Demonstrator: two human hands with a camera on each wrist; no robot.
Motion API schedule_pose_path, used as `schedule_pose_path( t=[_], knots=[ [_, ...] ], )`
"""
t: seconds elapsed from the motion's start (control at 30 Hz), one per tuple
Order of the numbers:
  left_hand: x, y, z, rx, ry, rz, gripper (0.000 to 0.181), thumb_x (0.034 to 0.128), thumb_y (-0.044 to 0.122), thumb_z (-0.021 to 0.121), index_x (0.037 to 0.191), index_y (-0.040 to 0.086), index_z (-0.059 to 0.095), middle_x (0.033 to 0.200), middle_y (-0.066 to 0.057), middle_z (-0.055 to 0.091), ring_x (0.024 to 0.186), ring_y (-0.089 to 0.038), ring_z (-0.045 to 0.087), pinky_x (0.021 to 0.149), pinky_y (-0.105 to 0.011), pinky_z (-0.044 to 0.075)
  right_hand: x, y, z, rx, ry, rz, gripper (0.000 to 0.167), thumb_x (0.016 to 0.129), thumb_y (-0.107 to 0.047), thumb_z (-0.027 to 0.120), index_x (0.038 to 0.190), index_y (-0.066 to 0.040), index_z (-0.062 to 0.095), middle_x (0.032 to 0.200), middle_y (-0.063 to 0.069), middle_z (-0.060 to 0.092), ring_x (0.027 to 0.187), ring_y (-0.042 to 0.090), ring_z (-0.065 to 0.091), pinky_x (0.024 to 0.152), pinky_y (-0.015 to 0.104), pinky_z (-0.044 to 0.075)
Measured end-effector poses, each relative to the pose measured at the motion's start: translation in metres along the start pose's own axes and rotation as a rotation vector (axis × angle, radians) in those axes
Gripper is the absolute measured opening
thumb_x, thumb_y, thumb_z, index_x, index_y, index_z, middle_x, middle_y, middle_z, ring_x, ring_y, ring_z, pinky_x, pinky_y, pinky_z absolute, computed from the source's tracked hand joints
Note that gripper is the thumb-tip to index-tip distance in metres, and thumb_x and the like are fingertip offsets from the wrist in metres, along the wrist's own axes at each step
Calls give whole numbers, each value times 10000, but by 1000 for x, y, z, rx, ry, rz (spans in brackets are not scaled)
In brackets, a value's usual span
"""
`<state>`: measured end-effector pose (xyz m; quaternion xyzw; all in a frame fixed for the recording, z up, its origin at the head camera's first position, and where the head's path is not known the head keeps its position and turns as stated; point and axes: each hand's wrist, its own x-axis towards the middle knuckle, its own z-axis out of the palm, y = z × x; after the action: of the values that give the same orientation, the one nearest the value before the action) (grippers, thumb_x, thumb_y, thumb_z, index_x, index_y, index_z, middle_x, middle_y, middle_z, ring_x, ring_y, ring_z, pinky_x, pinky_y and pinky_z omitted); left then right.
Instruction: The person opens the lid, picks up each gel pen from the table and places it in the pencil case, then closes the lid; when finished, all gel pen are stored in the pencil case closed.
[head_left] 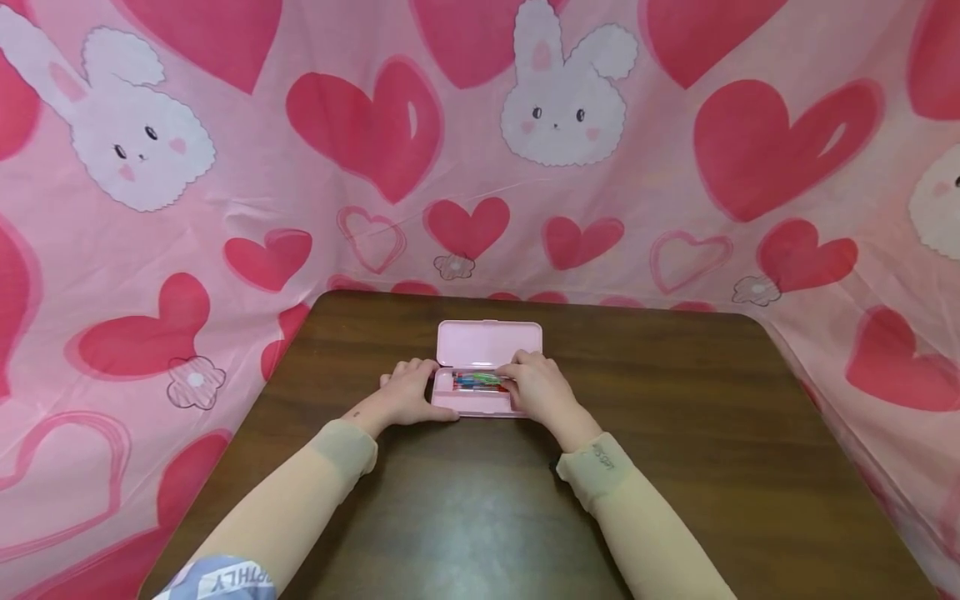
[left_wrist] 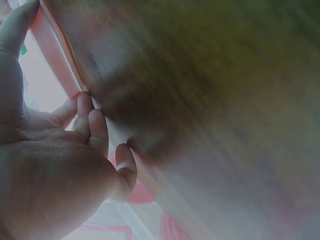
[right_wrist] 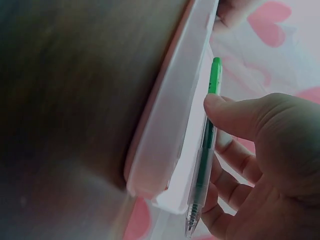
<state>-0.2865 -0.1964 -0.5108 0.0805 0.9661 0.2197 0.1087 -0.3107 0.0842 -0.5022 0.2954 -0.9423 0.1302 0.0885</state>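
Note:
A pink pencil case [head_left: 472, 403] lies on the table with its lid [head_left: 489, 343] raised at the back. Several coloured pens [head_left: 471, 383] lie inside it. My left hand [head_left: 405, 396] holds the case's left end, thumb along the front edge and index finger near the hinge; in the left wrist view, other fingertips [left_wrist: 99, 120] rest beside it on the tabletop. Over the case's right end, my right hand [head_left: 542, 390] pinches a green pen [right_wrist: 201, 170] between thumb and fingers. In the right wrist view, the pen is clear-barrelled, held alongside the case wall [right_wrist: 167, 107].
The case sits towards the back of a brown wooden table [head_left: 660, 417]. Behind the table and along its sides hangs a pink cloth [head_left: 637, 192] printed with hearts and rabbits.

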Motion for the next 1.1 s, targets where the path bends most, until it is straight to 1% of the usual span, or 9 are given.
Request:
schedule_pose_path(
  t=[0.1, 0.27, 0.37, 0.57, 0.8, 0.9, 1.03, 1.1],
  knots=[
    [0, 0, -1, 7, 5, 3, 1046, 763, 754, 869, 1546, 152, 524, 1492, -110, 591, 1378, -332, 471, 1095, -604, 387, 4, -3, 2, 7, -16, -39, 217, 991, -172, 809, 1194, -228, 861, 1001, 51, 708, 938, 278, 654, 890, 485, 549],
    [-2, 1, -2, 8, 8, 14, 1037, 768, 752, 869, 1531, 133, 537, 1495, -129, 598, 1372, -350, 480, 1065, -607, 390, 8, -8, 4, 26, -51, -82, 215, 992, -134, 799, 1176, -224, 864, 997, 61, 710, 939, 288, 668, 897, 491, 558],
    [-2, 1, -1, 15, 9, 13, 1047, 765, 769, 862, 1533, 136, 536, 1492, -125, 599, 1378, -348, 479, 1061, -599, 388, 10, -9, 5, 36, -65, -96, 217, 990, -143, 804, 1183, -223, 864, 997, 62, 715, 922, 287, 672, 879, 487, 563],
    [-1, 0, 0, 16, 9, 15, 1033, 763, 768, 864, 1518, 143, 541, 1457, -115, 606, 1355, -340, 485, 1040, -588, 387, 14, -11, 10, 56, -62, -118, 232, 988, -126, 802, 1192, -221, 863, 989, 59, 724, 901, 285, 684, 851, 465, 570],
    [0, -1, 1, 32, -2, 11, 1056, 769, 777, 854, 1547, 146, 521, 1496, -120, 594, 1378, -345, 478, 1075, -597, 387, 16, -13, 12, 69, -63, -133, 232, 978, -102, 801, 1175, -207, 865, 955, 63, 715, 859, 277, 670, 803, 452, 557],
    [0, -1, 1, 22, 2, 13, 1049, 769, 760, 864, 1547, 145, 523, 1503, -123, 594, 1376, -345, 477, 1077, -599, 386, 16, -13, 12, 77, -62, -135, 223, 977, -109, 807, 1170, -205, 865, 964, 55, 723, 864, 256, 667, 823, 432, 565],
    [0, 0, 0, 19, 5, 18, 1038, 769, 760, 864, 1538, 149, 530, 1495, -120, 599, 1361, -340, 481, 1075, -591, 389, 16, -10, 9, 96, -84, -122, 212, 993, -153, 808, 1193, -204, 858, 1017, 48, 745, 917, 232, 678, 901, 415, 582],
    [0, 1, 0, 19, 6, 19, 1034, 768, 762, 862, 1535, 152, 532, 1492, -117, 601, 1354, -336, 483, 1077, -588, 392, 17, -9, 7, 126, -95, -99, 208, 1003, -190, 805, 1205, -203, 851, 1044, 46, 750, 948, 227, 682, 943, 423, 589]
  ],
)
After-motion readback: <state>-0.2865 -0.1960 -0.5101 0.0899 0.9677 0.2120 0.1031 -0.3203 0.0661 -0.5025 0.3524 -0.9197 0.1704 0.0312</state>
